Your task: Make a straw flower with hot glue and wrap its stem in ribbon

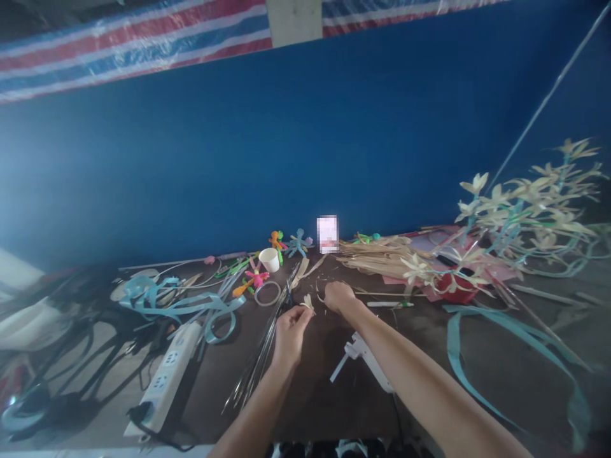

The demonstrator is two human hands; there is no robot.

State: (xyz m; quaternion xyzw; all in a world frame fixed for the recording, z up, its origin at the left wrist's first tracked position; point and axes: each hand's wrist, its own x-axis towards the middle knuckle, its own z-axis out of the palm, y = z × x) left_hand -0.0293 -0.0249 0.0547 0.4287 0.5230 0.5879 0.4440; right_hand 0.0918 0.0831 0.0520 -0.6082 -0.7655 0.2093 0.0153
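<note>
- White plastic tool [357, 353], angular, is laid at six o'clock, below the hands.
- Thin pale straw piece [308, 301] is pinched by the curled left hand [290, 331].
- Right hand [338, 296] is curled shut at its three o'clock; whether anything is held cannot be told.

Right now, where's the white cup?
Head view, left of centre near the back of the table: the white cup stands upright behind the tape ring, by the orange figure, beyond the left hand, which pinches a pale strip.
</note>
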